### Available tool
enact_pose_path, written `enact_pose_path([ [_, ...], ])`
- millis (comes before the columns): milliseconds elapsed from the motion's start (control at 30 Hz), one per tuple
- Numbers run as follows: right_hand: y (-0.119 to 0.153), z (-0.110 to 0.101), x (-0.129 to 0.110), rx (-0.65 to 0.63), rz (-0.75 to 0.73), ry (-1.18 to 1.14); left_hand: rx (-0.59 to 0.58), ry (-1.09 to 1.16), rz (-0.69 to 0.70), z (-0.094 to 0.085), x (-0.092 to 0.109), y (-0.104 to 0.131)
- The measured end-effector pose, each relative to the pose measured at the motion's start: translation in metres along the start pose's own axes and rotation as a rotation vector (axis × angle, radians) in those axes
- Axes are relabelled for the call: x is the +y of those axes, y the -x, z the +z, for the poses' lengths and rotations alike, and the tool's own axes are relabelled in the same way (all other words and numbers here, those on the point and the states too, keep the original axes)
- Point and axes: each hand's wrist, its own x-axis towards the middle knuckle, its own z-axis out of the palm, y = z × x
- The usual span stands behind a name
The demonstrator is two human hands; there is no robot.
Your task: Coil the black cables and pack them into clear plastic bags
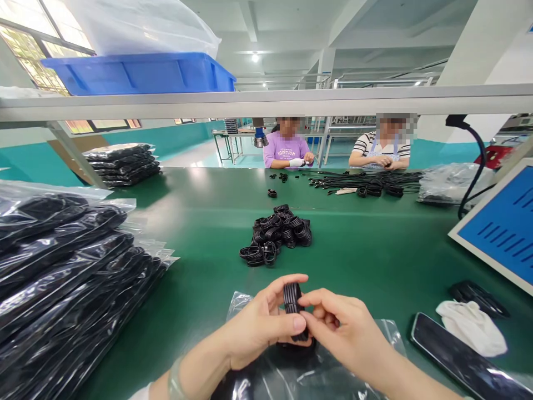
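A coiled black cable (pixel 292 297) is held upright over the near edge of the table. My left hand (pixel 264 316) wraps around it, thumb in front and fingers behind. From the other side my right hand (pixel 347 328) pinches the coil's edge between thumb and forefinger. Below both hands lies a clear plastic bag (pixel 333 380) with dark contents, another black coil partly visible at its top. Farther up the green table, a heap of coiled black cables (pixel 281 230) sits in front of my hands.
Stacked bags of black cables (pixel 62 289) rise at left. On the right are a phone (pixel 462 355), a white glove-like cloth (pixel 472 328) and a blue-panelled box (pixel 503 222). Overhead, a shelf (pixel 266 103) carries a blue bin (pixel 141 75). Two people sit across, near loose cables (pixel 353 180).
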Motion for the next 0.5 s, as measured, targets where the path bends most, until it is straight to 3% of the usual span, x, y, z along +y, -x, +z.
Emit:
enact_pose_path([
  [300, -0.001, 0.001, 0.006, 0.021, -0.115, 0.147, -0.001, 0.059, 0.003, 0.002, -0.006, -0.003],
  [500, -0.007, -0.01, -0.005, -0.138, 0.139, -0.248, -0.031, -0.042, -0.025, -0.007, -0.002, -0.007],
])
